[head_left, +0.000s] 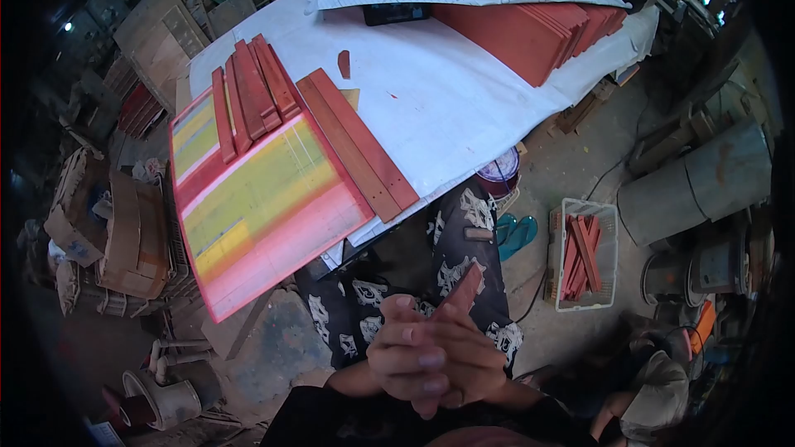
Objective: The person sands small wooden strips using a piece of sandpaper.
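My left hand [404,358] and my right hand [470,354] are pressed together in front of my body, fingers closed. A short reddish wooden strip [462,290] sticks up from between them, its lower part hidden by the fingers. Both hands appear closed around it. On my patterned trouser leg just beyond lies a small brown block [478,233]. Farther off, red-painted wooden strips [248,95] are stacked on a yellow and pink board [273,190]. Two longer brown planks [356,145] lie along the board's right edge.
A white-covered table [431,108] stands ahead, with stacked red panels [530,37] under a sheet. To the right, a white plastic basket [612,261] holds red strips, beside teal sandals [517,236] and a bucket [499,174]. Another person [654,393] is at lower right.
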Available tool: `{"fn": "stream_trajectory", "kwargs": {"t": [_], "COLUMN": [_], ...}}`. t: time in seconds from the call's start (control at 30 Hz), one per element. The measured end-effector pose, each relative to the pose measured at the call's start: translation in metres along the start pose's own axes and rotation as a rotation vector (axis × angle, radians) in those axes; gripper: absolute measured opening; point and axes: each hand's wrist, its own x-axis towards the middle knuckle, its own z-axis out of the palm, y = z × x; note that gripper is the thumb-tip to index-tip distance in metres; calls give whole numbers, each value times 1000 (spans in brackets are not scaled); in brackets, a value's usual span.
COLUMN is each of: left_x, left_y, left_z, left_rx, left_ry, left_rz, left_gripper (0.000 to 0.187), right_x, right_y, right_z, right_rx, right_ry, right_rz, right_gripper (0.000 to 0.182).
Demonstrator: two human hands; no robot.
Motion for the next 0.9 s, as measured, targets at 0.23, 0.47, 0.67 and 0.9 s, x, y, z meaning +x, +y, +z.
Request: {"fn": "stream_trajectory", "kwargs": {"t": [0.23, 0.47, 0.67, 0.9], "left_x": [0, 30, 39, 43], "left_y": [-5, -17, -3, -18], "left_z": [7, 11, -4, -5], "left_rx": [-21, 120, 118, 85], "left_ry": [43, 51, -169, -62], "left_rz": [91, 216, 174, 278], "left_gripper": [24, 24, 26, 17], "right_x": [-7, -10, 0, -33], "right_y": [-2, 16, -8, 35], "right_z": [3, 7, 5, 10], "right_rx": [11, -6, 10, -71], "right_ry": [44, 93, 19, 52], "right_rz": [117, 134, 30, 154], "right_gripper": [42, 44, 43, 43]}}
